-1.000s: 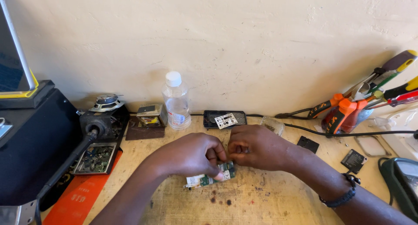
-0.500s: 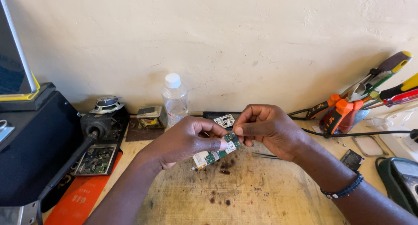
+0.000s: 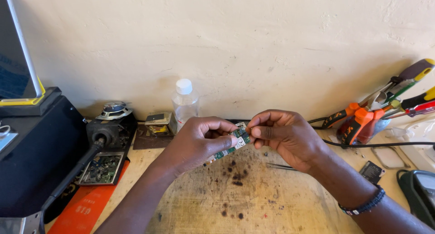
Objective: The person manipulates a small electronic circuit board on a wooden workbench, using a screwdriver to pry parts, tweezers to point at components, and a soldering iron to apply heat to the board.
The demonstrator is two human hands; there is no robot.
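Both my hands hold one small green circuit board (image 3: 229, 145) just above the scarred, burn-spotted wooden table (image 3: 253, 202). My left hand (image 3: 199, 141) is closed around its lower end, and my right hand (image 3: 283, 134) pinches the upper corner, where a pale rectangular sticker sits. Behind them, against the rough cream wall, stands a clear plastic bottle (image 3: 184, 102) with a white cap. Orange-handled pliers (image 3: 358, 123) lie at the right, a flat orange package (image 3: 88, 204) at the left edge, and thin metal tweezers (image 3: 281, 166) near my right wrist.
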